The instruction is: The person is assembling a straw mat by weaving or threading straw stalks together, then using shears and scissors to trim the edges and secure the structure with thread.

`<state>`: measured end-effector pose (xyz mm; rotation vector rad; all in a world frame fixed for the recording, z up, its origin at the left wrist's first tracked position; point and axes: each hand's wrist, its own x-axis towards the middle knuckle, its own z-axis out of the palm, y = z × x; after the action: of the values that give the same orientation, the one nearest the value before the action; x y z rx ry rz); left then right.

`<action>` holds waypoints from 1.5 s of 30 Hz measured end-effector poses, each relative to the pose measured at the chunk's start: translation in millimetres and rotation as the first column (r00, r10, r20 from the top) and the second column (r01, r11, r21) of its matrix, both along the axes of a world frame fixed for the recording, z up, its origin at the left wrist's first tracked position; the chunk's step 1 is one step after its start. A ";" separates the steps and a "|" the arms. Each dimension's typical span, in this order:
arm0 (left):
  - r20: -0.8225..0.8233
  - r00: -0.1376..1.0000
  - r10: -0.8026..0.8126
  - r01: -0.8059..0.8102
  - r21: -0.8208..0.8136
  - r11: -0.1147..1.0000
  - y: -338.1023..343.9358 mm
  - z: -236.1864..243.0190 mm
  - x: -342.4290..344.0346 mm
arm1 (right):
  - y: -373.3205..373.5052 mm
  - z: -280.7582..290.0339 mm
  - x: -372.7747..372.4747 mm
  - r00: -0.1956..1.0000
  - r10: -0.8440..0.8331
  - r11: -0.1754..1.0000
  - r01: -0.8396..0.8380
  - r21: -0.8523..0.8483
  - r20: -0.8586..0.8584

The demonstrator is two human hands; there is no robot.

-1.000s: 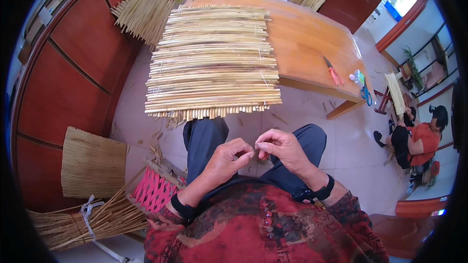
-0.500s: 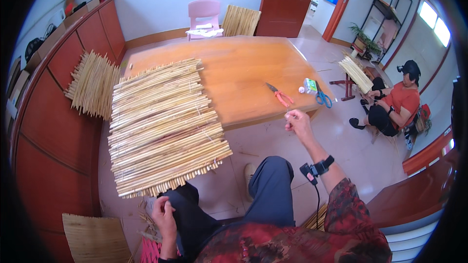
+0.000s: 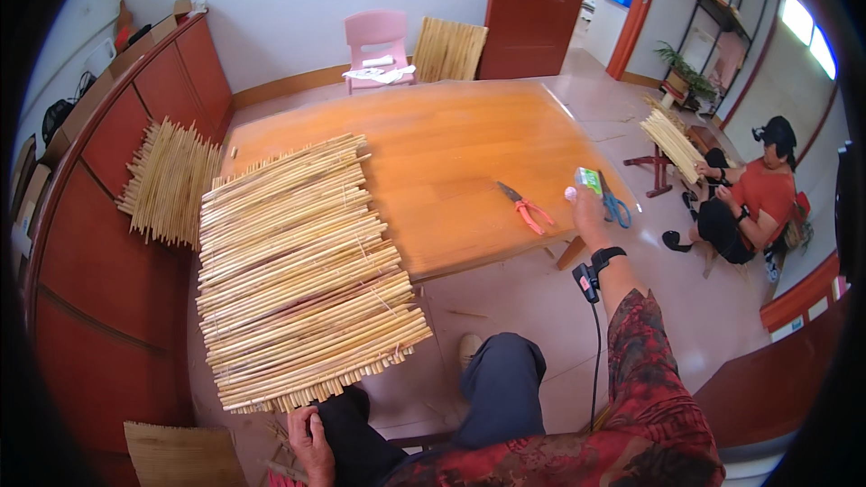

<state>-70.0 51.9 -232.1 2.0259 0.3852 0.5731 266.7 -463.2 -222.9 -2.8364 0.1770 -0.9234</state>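
Observation:
A mat of straw-coloured reed sticks (image 3: 302, 280), tied across with thin cord, lies partly on the wooden table and juts over its near edge toward my lap. Below its near edge my left hand (image 3: 311, 446) is by my thigh, fingers curled; whatever they may hold is hidden. My right hand (image 3: 591, 219) reaches to the table's right end, beside a small pinkish-white ball (image 3: 570, 193) and a clear, green-labelled box (image 3: 589, 180). Its fingertips are too foreshortened to read. Blue-handled scissors (image 3: 617, 210) lie just right of it, red-handled pliers (image 3: 528, 210) to its left.
Another stick bundle (image 3: 167, 180) leans on the red cabinets (image 3: 99, 207) at left. A pink chair (image 3: 377, 36) and a mat panel (image 3: 448, 50) stand behind the table (image 3: 451, 135). At right a seated person (image 3: 762, 189) works at a small stand (image 3: 651, 167).
My right hand has moved forward and right, from near the pliers to the ball and box. My left hand stays low near the mat's edge. The whole view has shifted slightly.

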 end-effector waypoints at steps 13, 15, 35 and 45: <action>-0.039 0.993 -0.110 0.114 0.133 0.984 -1.7 9.4 6.0 | -9.5 7.7 25.9 0.937 -0.134 0.987 0.098 -0.124 -0.322; -0.045 0.991 -0.126 0.131 0.136 0.982 -4.4 13.0 4.7 | -11.6 5.3 17.1 0.956 -0.067 0.991 0.031 -0.130 -0.285; -0.216 0.646 -0.732 0.646 -0.357 0.675 -44.2 13.2 11.2 | 46.2 46.7 -96.8 0.881 0.464 0.522 -0.188 0.832 -0.093; 0.340 0.618 -0.709 0.591 -0.795 0.133 -84.0 64.7 36.1 | 241.6 86.0 -276.1 0.493 0.856 0.235 -0.103 0.966 -0.156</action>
<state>-33.9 -32.1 -167.4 0.9800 -0.2018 -0.3338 -9.4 -221.5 -137.0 -1.7263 -0.2279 0.4358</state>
